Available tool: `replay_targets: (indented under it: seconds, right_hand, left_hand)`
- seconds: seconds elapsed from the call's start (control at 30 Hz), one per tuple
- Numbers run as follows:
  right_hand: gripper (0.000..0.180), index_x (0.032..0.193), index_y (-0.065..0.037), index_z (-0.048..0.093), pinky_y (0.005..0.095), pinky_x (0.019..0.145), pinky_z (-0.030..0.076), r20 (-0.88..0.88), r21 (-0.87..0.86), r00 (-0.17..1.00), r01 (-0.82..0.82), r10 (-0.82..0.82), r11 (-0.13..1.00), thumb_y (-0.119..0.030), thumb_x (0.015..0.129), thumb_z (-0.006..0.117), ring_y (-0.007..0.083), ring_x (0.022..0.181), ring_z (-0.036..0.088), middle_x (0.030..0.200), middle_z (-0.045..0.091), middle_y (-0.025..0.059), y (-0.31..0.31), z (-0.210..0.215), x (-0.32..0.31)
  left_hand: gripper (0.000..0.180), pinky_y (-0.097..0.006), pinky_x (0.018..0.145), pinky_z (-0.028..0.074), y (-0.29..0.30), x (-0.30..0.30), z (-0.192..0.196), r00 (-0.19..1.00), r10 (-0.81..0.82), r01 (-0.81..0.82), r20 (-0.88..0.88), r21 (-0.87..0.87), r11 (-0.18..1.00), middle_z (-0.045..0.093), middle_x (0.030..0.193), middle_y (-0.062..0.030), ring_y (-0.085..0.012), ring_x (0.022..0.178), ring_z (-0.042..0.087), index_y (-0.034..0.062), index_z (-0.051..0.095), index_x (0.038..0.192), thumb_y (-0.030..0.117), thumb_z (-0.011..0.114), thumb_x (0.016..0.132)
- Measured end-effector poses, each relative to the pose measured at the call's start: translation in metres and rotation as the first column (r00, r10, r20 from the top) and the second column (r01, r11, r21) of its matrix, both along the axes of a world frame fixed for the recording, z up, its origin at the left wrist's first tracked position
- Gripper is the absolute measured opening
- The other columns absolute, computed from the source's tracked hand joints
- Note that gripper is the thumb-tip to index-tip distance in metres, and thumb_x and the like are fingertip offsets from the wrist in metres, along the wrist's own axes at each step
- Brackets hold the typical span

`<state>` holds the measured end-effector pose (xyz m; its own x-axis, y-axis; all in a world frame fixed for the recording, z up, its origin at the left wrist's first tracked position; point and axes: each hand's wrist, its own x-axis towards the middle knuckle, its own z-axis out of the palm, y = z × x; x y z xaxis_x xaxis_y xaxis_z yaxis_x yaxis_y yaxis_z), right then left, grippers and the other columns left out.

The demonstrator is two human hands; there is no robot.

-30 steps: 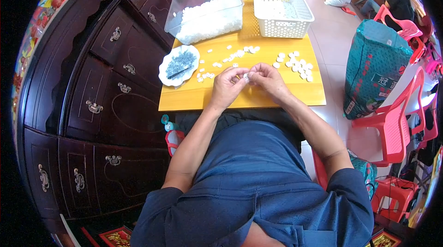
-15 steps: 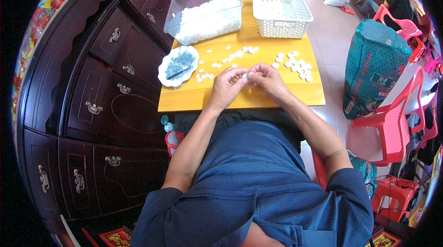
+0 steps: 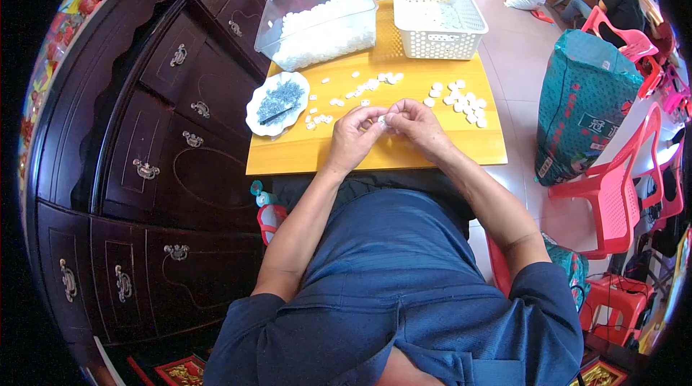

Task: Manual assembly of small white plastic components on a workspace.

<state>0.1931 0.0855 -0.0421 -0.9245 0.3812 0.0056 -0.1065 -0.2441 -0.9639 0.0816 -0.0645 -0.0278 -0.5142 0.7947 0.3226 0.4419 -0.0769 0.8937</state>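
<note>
While both hands meet over the yellow table (image 3: 375, 152), the left hand (image 3: 353, 137) and right hand (image 3: 418, 126) pinch one small white piece (image 3: 382, 121) between curled fingertips, above the table's near middle. More white pieces (image 3: 458, 101) lie scattered just beyond. Left of them sits a white dish of grey bits (image 3: 277, 101). Farther back stand a clear tub (image 3: 317, 22) and a white basket (image 3: 436, 15).
</note>
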Motion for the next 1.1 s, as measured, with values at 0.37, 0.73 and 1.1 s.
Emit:
replay_targets:
  seconds: [0.37, 0.73, 1.1]
  right_hand:
    - [0.010, 0.099, -0.002, 0.061, 0.0237, 0.070, 0.052, -0.035, 0.018, 0.999, -0.002, 0.003, 1.000, -0.010, 0.096, 0.066, 0.0094, 0.076, 0.062, 0.086, 0.066, 0.0029, 0.001, -0.007, -0.003]
    - [0.008, 0.096, -0.005, 0.060, 0.0200, 0.062, 0.044, -0.015, 0.041, 0.999, -0.029, 0.030, 0.999, -0.011, 0.097, 0.065, 0.0052, 0.070, 0.053, 0.081, 0.061, -0.0020, 0.001, -0.003, -0.002]
    - [0.010, 0.097, -0.004, 0.061, 0.0217, 0.064, 0.047, 0.048, 0.064, 0.998, -0.039, 0.036, 0.997, -0.012, 0.095, 0.066, 0.0080, 0.073, 0.058, 0.083, 0.064, 0.0009, 0.004, 0.002, 0.001]
  left_hand:
    - [0.022, -0.024, 0.071, 0.054, 0.003, 0.001, -0.008, 0.997, 0.023, -0.025, 0.073, 0.027, 0.999, 0.069, 0.095, -0.0047, -0.0090, 0.079, 0.066, -0.0008, 0.070, 0.111, 0.001, 0.069, 0.089]
    - [0.023, -0.023, 0.070, 0.053, 0.004, 0.000, -0.014, 0.997, 0.041, -0.043, 0.066, 0.027, 0.999, 0.068, 0.092, -0.0023, -0.0063, 0.074, 0.061, 0.0005, 0.071, 0.111, 0.001, 0.071, 0.087]
    - [0.023, -0.021, 0.071, 0.054, 0.004, 0.004, -0.013, 0.991, 0.023, -0.025, 0.133, 0.011, 1.000, 0.070, 0.093, -0.0017, -0.0055, 0.077, 0.066, -0.0016, 0.068, 0.114, 0.001, 0.067, 0.092]
